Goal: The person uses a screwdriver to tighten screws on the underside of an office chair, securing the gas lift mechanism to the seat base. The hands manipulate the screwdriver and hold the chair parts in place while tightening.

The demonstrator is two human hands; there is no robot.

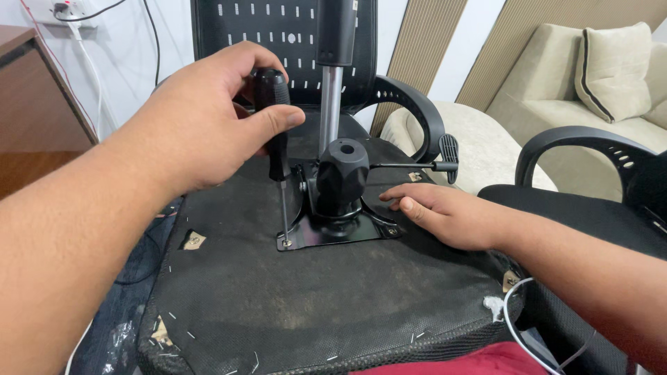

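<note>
My left hand [201,118] grips the black handle of a screwdriver [276,132], held upright. Its thin shaft runs down to a screw at the front left corner of a black metal mounting plate [326,232]. The plate sits on the fabric-covered underside of an upturned office chair seat [306,298]. A black knob [342,170] and a chrome gas cylinder [331,104] rise from the plate's middle. My right hand [445,212] lies flat on the seat, fingertips touching the plate's right edge and holding nothing.
A lever with a black paddle end [448,149] sticks out right of the mechanism. Curved black armrests [417,111] stand behind it. A second black chair [597,180] is at right, a beige sofa [590,90] behind, a wooden desk [35,90] at left. A white cable [511,316] hangs near the front.
</note>
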